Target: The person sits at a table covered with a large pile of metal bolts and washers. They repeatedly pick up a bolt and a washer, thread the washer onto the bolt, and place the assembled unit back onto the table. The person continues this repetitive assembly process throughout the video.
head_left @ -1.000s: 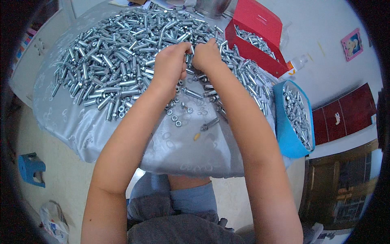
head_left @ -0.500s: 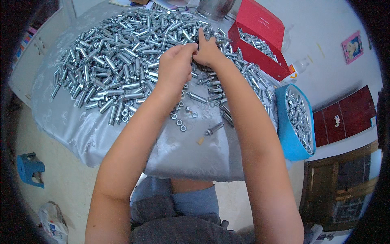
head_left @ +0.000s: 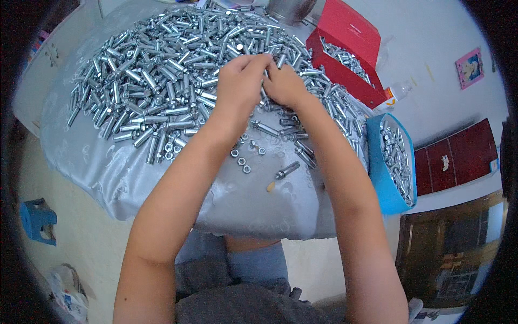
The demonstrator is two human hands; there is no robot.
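Head view: a broad heap of silvery metal bolts (head_left: 162,70) is spread across the cloth-covered counter (head_left: 253,208). At its near edge the left hand (head_left: 240,83) and right hand (head_left: 286,86) meet at the fingertips, fingers curled; whether either grips a bolt cannot be told. Nearer the person lie several loose nuts (head_left: 246,169), a separate bolt (head_left: 287,170) and a small yellowish piece (head_left: 270,187). To the right, an open red box (head_left: 335,68) and a blue bin (head_left: 377,173) both contain bolts.
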